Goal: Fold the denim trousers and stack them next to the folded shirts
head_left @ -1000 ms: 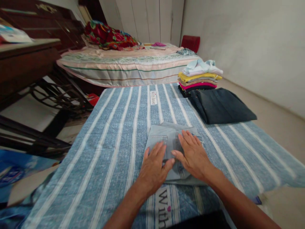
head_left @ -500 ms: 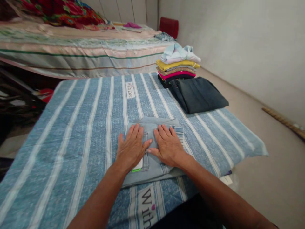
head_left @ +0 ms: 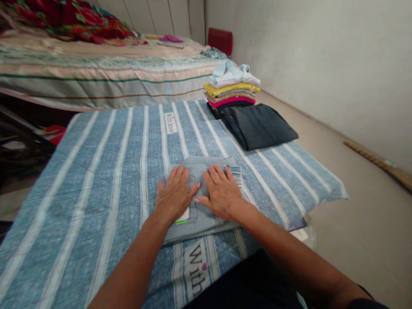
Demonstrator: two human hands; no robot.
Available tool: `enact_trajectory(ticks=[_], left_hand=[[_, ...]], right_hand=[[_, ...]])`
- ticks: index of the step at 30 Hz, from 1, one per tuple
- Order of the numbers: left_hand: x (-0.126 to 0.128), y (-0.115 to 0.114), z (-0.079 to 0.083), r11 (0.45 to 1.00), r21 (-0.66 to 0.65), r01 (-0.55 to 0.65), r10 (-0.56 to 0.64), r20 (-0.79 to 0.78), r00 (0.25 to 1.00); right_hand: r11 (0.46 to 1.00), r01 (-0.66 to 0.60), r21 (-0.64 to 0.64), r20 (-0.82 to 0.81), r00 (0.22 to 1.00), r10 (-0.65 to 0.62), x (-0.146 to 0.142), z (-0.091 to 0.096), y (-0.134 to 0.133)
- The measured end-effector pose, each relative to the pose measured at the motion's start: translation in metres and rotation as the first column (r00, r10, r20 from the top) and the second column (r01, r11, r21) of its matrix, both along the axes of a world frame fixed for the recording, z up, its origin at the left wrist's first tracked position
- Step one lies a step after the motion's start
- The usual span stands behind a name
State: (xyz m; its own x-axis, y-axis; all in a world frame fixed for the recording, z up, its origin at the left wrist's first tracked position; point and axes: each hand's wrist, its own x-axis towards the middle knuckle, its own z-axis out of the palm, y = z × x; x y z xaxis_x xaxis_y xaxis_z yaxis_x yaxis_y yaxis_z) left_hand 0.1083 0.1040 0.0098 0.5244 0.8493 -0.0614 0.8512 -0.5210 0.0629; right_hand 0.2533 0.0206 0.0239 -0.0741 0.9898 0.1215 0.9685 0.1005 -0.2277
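Note:
Folded light-blue jeans lie flat on a blue-and-white striped cloth that covers the table. My left hand rests palm down on the left part of the jeans, fingers stretched out. Just below it a white and green tag shows, partly hidden by the hand. On the right part of the jeans my right hand also lies flat with its fingers slightly spread. The two thumbs point toward each other, close together over the middle of the denim.
Folded dark trousers lie at the table's back right, beside a stack of folded clothes. Behind stands a bed with a red floral blanket. A wooden strip lies on the floor along the wall.
The view has shifted slightly, so the table and clothes appear a little further left. Both hands stay flat on the jeans, with hardly any movement over them.

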Motion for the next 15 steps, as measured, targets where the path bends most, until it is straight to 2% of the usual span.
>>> enact_trajectory(ticks=[6,15], left_hand=[[-0.001,0.001,-0.004,1.000,0.018,0.012,-0.012,0.020,1.000],[-0.003,0.001,-0.007,1.000,0.016,-0.004,0.003,0.054,0.999]], right_hand=[[1.000,-0.006,0.016,-0.013,1.000,0.006,-0.006,-0.009,-0.016],[1.000,0.002,0.009,0.007,1.000,-0.002,-0.007,-0.008,-0.017]])
